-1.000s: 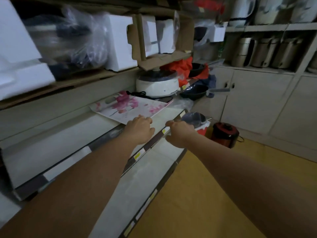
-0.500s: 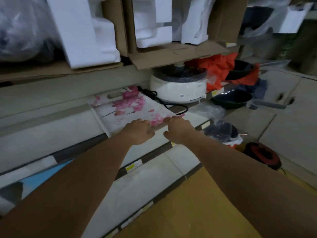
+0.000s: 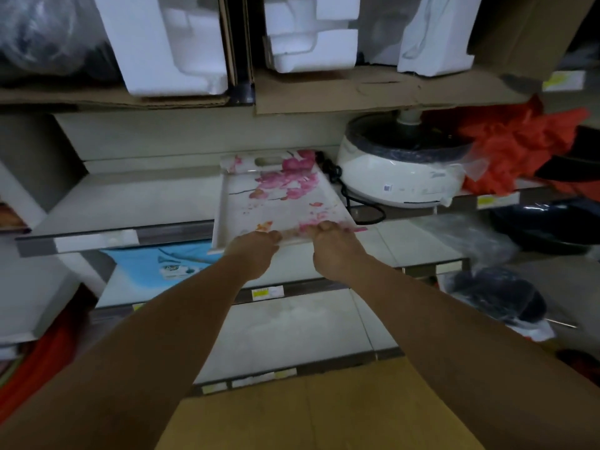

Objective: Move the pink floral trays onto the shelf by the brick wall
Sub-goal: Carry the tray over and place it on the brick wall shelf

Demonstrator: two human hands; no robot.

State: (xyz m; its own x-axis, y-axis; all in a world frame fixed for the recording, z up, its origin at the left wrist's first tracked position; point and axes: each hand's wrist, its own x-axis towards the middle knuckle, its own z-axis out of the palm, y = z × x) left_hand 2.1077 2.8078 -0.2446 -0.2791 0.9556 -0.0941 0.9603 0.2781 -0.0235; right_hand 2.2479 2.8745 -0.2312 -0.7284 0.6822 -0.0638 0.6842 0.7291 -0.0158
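A white tray with pink flowers (image 3: 279,196) lies on the middle grey shelf (image 3: 130,203), its far handle slot toward the back panel. Its near edge sticks out past the shelf front. My left hand (image 3: 251,251) grips that near edge left of centre, fingers curled over the rim. My right hand (image 3: 331,248) grips the same edge just to the right, fingertips on the pink print. Both forearms reach in from below.
A white electric cooker (image 3: 399,170) with a black cord (image 3: 350,196) sits right beside the tray. Red cloth (image 3: 519,147) and dark pans (image 3: 545,228) lie further right. Foam blocks (image 3: 168,43) and cardboard fill the shelf above. A blue box (image 3: 162,264) sits below.
The view has moved in closer to the shelves. Both hands went from the shelf front onto the tray's near edge and now hold it; the tray lies straighter on the shelf.
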